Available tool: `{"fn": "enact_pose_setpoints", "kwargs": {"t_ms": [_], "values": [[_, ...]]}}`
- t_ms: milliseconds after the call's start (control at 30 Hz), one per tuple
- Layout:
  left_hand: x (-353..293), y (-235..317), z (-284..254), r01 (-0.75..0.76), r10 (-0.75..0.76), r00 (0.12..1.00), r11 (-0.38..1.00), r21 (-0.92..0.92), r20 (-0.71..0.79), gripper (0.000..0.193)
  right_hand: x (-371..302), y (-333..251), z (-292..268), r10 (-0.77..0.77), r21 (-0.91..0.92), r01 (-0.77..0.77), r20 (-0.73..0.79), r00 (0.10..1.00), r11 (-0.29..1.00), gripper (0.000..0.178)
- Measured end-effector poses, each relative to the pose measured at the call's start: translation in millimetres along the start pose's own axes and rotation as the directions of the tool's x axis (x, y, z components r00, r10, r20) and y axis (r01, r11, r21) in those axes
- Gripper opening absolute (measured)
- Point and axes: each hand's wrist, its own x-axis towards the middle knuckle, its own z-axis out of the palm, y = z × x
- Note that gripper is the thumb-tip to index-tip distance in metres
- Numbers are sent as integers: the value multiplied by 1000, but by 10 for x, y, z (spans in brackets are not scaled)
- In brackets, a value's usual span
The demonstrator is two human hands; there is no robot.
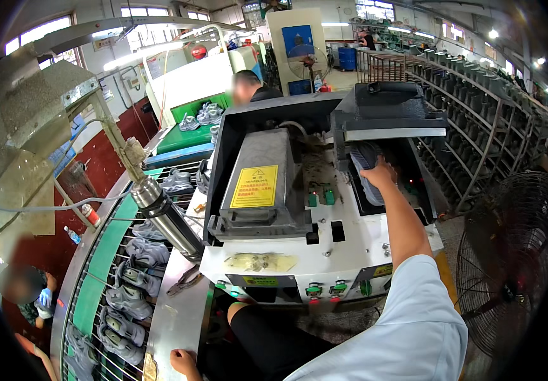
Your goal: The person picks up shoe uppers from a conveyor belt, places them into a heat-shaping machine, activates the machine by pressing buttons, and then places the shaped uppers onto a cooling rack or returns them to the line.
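Note:
My right hand (380,173) reaches into the right bay of a black and white machine (344,247), under its raised black lid (382,114). Its fingers are closed on a grey shoe (366,156) with a ribbed surface, which lies lengthwise in the bay. Down by the metal ledge (175,317) at the lower left is my left hand (183,362), its fingers curled and nothing visible in them. Over the machine's left bay, a dark cover (258,171) with a yellow warning label is lowered.
Several grey shoes (128,301) stand on a roller conveyor (99,267) at left. Pliers (186,279) lie on the ledge beside a metal cylinder (167,219). A caged fan (506,267) and shoe-last racks (464,120) are at right. Co-workers (255,89) are at the back and lower left.

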Motion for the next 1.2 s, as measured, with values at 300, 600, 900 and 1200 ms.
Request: {"fn": "enact_pose_setpoints", "kwargs": {"t_ms": [300, 600, 900, 1200], "values": [[-67, 36, -140, 8, -4, 999, 992, -123, 35, 16, -621, 400, -20, -123, 302, 290, -470, 874, 908, 88], [-106, 164, -251, -7, 15, 999, 982, -187, 44, 16, -1116, 737, 48, -139, 411, 482, -632, 762, 774, 93], [-85, 99, -213, 31, -20, 999, 967, -253, 48, 18, -1667, 660, 174, -27, 541, 507, -666, 745, 671, 98], [-474, -67, -403, 208, -109, 974, 776, -595, 199, 7, -2331, 1293, 818, 261, 801, 404, -545, 797, 441, 77]]}}
